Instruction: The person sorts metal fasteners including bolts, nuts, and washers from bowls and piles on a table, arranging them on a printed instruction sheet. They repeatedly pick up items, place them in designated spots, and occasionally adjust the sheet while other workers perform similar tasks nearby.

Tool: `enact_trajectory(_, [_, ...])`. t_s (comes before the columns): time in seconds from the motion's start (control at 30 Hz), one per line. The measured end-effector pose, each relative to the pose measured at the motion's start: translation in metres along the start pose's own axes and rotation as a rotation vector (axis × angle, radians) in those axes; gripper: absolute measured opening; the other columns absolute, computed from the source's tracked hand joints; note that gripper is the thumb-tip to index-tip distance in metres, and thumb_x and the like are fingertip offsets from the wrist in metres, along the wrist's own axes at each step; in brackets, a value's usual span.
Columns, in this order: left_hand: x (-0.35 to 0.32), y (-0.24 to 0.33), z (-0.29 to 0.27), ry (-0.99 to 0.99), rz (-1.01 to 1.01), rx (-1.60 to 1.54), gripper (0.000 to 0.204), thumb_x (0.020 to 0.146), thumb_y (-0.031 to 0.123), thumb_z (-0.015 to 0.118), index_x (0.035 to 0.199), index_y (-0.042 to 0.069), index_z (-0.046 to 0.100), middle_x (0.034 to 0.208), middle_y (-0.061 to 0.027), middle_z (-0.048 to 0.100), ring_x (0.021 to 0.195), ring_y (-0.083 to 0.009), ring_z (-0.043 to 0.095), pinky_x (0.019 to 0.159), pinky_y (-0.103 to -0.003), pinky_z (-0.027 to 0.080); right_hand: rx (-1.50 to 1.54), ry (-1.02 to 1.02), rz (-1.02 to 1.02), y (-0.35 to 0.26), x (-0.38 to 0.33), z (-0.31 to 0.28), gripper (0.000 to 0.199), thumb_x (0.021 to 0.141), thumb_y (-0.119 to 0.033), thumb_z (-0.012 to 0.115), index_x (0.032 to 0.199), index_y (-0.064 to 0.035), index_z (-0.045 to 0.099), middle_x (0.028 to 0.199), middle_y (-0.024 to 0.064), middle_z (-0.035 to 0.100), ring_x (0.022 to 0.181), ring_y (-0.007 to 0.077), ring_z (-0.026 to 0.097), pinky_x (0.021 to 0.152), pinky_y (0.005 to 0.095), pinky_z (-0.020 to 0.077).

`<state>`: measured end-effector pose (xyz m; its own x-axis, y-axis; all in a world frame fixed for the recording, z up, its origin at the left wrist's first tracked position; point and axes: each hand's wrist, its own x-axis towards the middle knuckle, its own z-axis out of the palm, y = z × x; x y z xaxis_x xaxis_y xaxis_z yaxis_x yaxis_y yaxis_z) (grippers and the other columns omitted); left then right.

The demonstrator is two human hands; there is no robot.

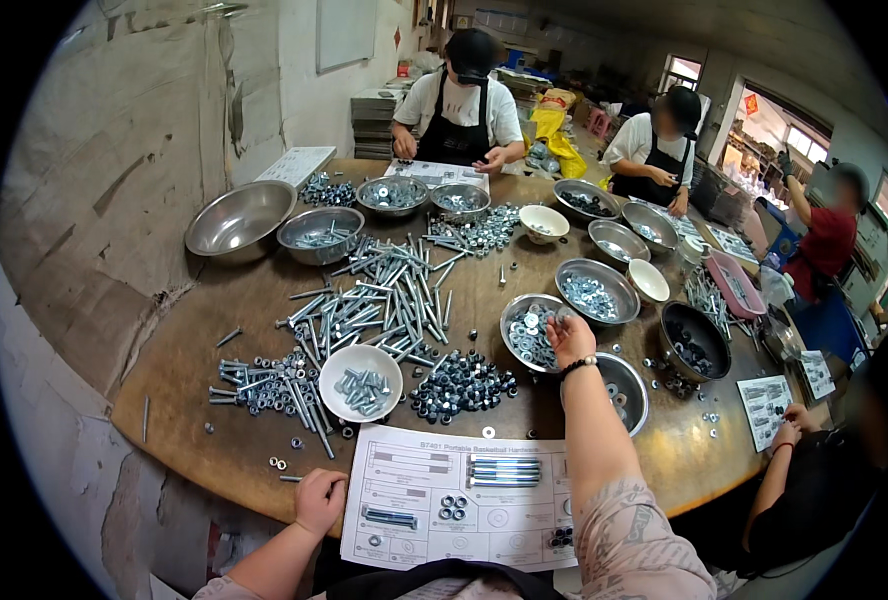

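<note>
Head view: right hand (571,337) reaches into the steel bowl of washers (524,315), grip pinching one; left hand (320,500), grip closed empty, rests on the near instruction sheet (414,490).

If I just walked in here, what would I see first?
A big heap of long silver bolts fills the middle of the round wooden table, ringed by shiny metal bowls. Nearer, the right hand reaches into a bowl of washers, while the left hand rests by a paper parts sheet.
</note>
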<state>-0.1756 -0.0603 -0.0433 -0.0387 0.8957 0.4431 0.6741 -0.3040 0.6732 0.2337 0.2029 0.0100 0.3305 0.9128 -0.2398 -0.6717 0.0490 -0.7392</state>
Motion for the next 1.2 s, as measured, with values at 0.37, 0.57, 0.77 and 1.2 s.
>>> enact_trajectory(0.37, [-0.004, -0.005, -0.004, 0.052, 0.016, -0.012, 0.007, 0.074, 0.002, 0.057, 0.080, 0.003, 0.061, 0.071, -0.0105, 0.055, 0.061, -0.0231, 0.053, 0.055, -0.031, 0.042, 0.500, -0.109, 0.055, 0.006, -0.089, 0.021, 0.013, 0.088, -0.012, 0.052, 0.088, 0.0008, 0.052, 0.077, 0.0110, 0.057, 0.072, 0.0198, 0.058, 0.067, 0.0293, 0.0539])
enact_trajectory(0.57, [0.035, 0.052, -0.006, 0.054, 0.063, -0.193, 0.017, 0.073, -0.001, 0.059, 0.090, 0.000, 0.058, 0.082, -0.0096, 0.053, 0.066, -0.0179, 0.052, 0.060, -0.026, 0.043, 0.494, -0.180, 0.322, 0.034, -0.170, 0.013, 0.028, 0.094, -0.022, 0.040, 0.099, 0.0034, 0.051, 0.099, 0.0157, 0.055, 0.096, 0.0285, 0.055, 0.084, 0.0378, 0.0501])
enact_trajectory(0.77, [0.073, 0.154, 0.016, -0.311, 0.201, -0.442, 0.043, 0.066, 0.002, 0.068, 0.106, 0.002, 0.054, 0.099, -0.0080, 0.051, 0.069, -0.0134, 0.050, 0.064, -0.024, 0.043, 0.453, -0.326, 0.380, 0.039, -0.248, 0.025, 0.046, 0.095, -0.037, 0.032, 0.113, 0.0030, 0.045, 0.116, 0.0175, 0.046, 0.116, 0.0299, 0.041, 0.100, 0.0394, 0.0348])
enact_trajectory(1.2, [0.066, 0.159, 0.046, -0.291, 0.204, -0.330, 0.030, 0.072, 0.003, 0.061, 0.102, 0.005, 0.056, 0.085, -0.0098, 0.057, 0.064, -0.0225, 0.055, 0.060, -0.030, 0.046, 0.257, -0.446, 0.346, 0.057, -0.302, 0.019, 0.047, 0.096, -0.027, 0.033, 0.134, -0.0010, 0.024, 0.128, 0.0111, 0.038, 0.116, 0.0211, 0.039, 0.101, 0.0351, 0.0280])
